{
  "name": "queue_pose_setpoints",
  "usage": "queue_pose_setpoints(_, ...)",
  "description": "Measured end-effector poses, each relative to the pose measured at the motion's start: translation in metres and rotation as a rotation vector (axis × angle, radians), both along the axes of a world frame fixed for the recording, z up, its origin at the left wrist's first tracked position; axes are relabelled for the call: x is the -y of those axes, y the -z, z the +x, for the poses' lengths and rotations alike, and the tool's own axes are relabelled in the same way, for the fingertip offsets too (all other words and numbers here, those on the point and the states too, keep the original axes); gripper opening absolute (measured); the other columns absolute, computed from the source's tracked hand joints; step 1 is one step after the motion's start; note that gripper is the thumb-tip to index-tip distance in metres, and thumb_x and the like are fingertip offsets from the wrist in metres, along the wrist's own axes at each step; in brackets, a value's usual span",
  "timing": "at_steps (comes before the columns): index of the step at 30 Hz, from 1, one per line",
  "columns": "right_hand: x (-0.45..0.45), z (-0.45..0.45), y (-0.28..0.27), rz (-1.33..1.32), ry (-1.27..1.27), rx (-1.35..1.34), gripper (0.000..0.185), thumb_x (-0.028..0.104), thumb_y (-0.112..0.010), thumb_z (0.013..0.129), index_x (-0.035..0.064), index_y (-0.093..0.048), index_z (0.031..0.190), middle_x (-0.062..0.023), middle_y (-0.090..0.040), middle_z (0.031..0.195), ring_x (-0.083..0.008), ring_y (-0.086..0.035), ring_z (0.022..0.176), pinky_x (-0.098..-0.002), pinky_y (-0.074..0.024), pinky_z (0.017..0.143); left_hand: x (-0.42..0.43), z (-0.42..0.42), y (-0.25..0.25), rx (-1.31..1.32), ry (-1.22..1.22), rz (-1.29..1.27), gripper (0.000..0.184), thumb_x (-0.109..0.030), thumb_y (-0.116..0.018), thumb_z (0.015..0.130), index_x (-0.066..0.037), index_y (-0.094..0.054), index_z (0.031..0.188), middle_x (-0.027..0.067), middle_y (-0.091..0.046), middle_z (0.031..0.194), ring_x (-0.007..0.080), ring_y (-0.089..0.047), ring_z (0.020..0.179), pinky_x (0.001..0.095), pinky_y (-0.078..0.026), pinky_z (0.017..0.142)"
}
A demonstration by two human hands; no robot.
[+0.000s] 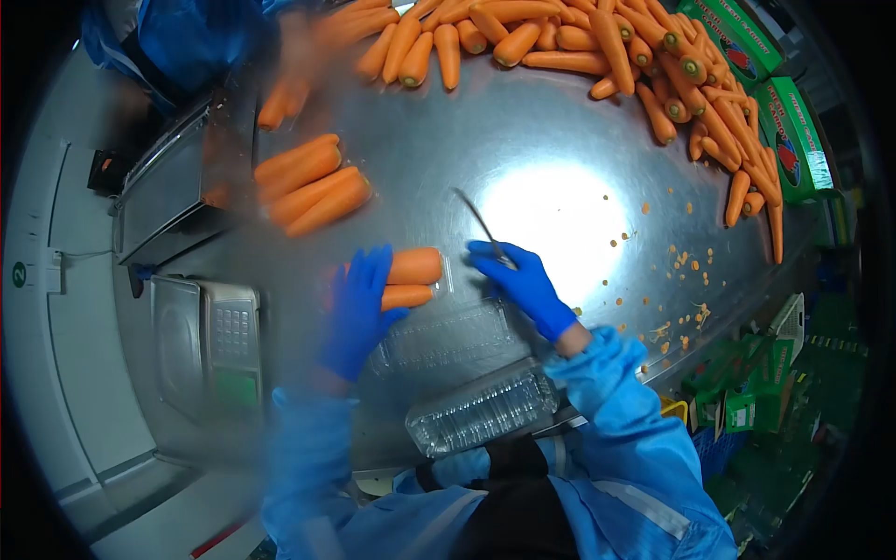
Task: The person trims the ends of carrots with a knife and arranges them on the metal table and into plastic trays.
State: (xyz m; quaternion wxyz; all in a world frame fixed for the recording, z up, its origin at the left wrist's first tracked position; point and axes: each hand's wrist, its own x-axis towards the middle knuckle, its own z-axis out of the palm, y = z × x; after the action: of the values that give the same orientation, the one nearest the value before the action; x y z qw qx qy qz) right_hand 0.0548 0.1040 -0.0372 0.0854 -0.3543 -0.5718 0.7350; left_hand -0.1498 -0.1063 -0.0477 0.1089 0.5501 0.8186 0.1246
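My left hand (359, 308), in a blue glove, lies over a few thick carrots (413, 267) that sit in a clear plastic tray (446, 275). Its fingers are stretched out and the thumb is apart; the carrots' left ends are hidden beneath it. To the right, my right hand (525, 285), also gloved in blue, is closed around a knife (478, 217) with a thin, curved blade pointing up and left. Between my hands and body lie an empty clear tray or lid (443, 338) and a stack of clear plastic trays (481, 408).
Trimmed carrots (322, 201) lie in a group at left, near another person's blurred hand (303, 51). A large carrot pile (644, 56) fills the far side beside green cartons (791, 135). A scale (229, 331) stands left; carrot scraps (686, 271) dot the table's right.
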Motion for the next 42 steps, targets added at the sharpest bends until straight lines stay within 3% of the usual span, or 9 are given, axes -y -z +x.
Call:
queue_pose_setpoints(7,0.020,0.150,-0.017,0.096,0.311,0.267,0.034,0.013,-0.069,0.091,-0.0031,-0.065,0.121,-0.0092,-0.071,0.111,-0.0159,-0.067,0.097,-0.0278,-0.0526,0.088,0.003,-0.041,-0.005,0.084,-0.334,0.037,0.098,-0.033,-0.081,0.073,-0.017,-0.029,0.155,0.0155,-0.040,0.149,0.0418,-0.034,0.139,0.0544,-0.024,0.113)
queue_pose_setpoints(9,0.042,0.184,-0.023,0.103,0.424,0.262,0.028,0.012,-0.064,0.094,-0.0023,-0.067,0.117,-0.0084,-0.073,0.098,-0.0100,-0.068,0.081,-0.0199,-0.0494,0.065,0.004,-0.045,0.000,0.015,-0.412,-0.001,0.097,-0.032,-0.080,0.075,-0.019,-0.028,0.156,0.0166,-0.041,0.147,0.0417,-0.035,0.138,0.0564,-0.025,0.112)
queue_pose_setpoints(11,0.073,0.211,-0.012,0.004,0.604,0.118,0.025,0.008,-0.060,0.094,-0.0047,-0.067,0.115,-0.0099,-0.073,0.096,-0.0135,-0.068,0.080,-0.0245,-0.0529,0.071,0.006,-0.041,0.009,-0.071,-0.414,-0.058,0.095,-0.031,-0.078,0.077,-0.020,-0.027,0.156,0.0168,-0.040,0.147,0.0409,-0.036,0.137,0.0590,-0.025,0.111)
queue_pose_setpoints(19,0.114,0.240,0.008,0.133,0.543,0.129,0.023,0.006,-0.058,0.094,-0.0013,-0.069,0.114,-0.0092,-0.074,0.098,-0.0119,-0.068,0.081,-0.0242,-0.0528,0.070,-0.013,-0.101,0.073,-0.166,-0.386,0.096,0.085,-0.027,-0.070,0.086,-0.027,-0.023,0.157,0.0149,-0.036,0.152,0.0382,-0.039,0.137,0.0641,-0.027,0.108)
queue_pose_setpoints(23,0.116,0.243,0.016,0.099,0.581,0.064,0.021,0.009,-0.061,0.094,-0.0005,-0.070,0.112,-0.0103,-0.074,0.099,-0.0118,-0.068,0.081,-0.0235,-0.0527,0.068,-0.047,-0.104,0.045,-0.508,-0.441,-0.078,0.073,-0.030,-0.066,0.090,-0.022,-0.031,0.154,0.0161,-0.042,0.148,0.0387,-0.043,0.133,0.0642,-0.031,0.105)
queue_pose_setpoints(30,0.121,0.241,0.011,-0.009,0.665,-0.014,0.022,0.013,-0.063,0.096,0.0006,-0.070,0.113,-0.0110,-0.073,0.104,-0.0157,-0.072,0.085,-0.0256,-0.0560,0.074,-0.029,0.031,0.016,0.247,0.167,0.268,0.039,-0.034,-0.071,0.087,-0.008,-0.066,0.116,0.0129,-0.065,0.102,0.0320,-0.062,0.099,0.0437,-0.049,0.087)
queue_pose_setpoints(33,0.120,0.245,0.019,0.025,0.617,-0.089,0.026,0.012,-0.059,0.098,-0.0041,-0.063,0.119,-0.0202,-0.070,0.108,-0.0238,-0.072,0.091,-0.0340,-0.0586,0.082,-0.001,0.072,0.019,0.200,0.134,0.096,0.036,-0.026,-0.073,0.083,-0.008,-0.067,0.114,0.0132,-0.066,0.104,0.0321,-0.062,0.101,0.0429,-0.049,0.090)
queue_pose_setpoints(38,0.118,0.251,0.031,0.071,0.601,-0.069,0.025,0.013,-0.065,0.095,0.0002,-0.069,0.116,-0.0112,-0.073,0.104,-0.0174,-0.071,0.090,-0.0293,-0.0567,0.084,-0.006,0.050,0.081,0.480,-0.083,0.219,0.024,-0.012,-0.070,0.083,-0.006,-0.070,0.106,0.0143,-0.069,0.103,0.0305,-0.066,0.096,0.0406,-0.051,0.087)
queue_pose_setpoints(42,0.121,0.250,0.027,0.139,0.574,-0.079,0.026,0.015,-0.066,0.095,0.0004,-0.068,0.117,-0.0097,-0.073,0.101,-0.0152,-0.070,0.090,-0.0285,-0.0559,0.084,-0.016,0.057,0.024,0.379,-0.074,0.283,0.021,-0.007,-0.066,0.084,-0.006,-0.070,0.104,0.0146,-0.069,0.100,0.0303,-0.066,0.092,0.0396,-0.052,0.085)
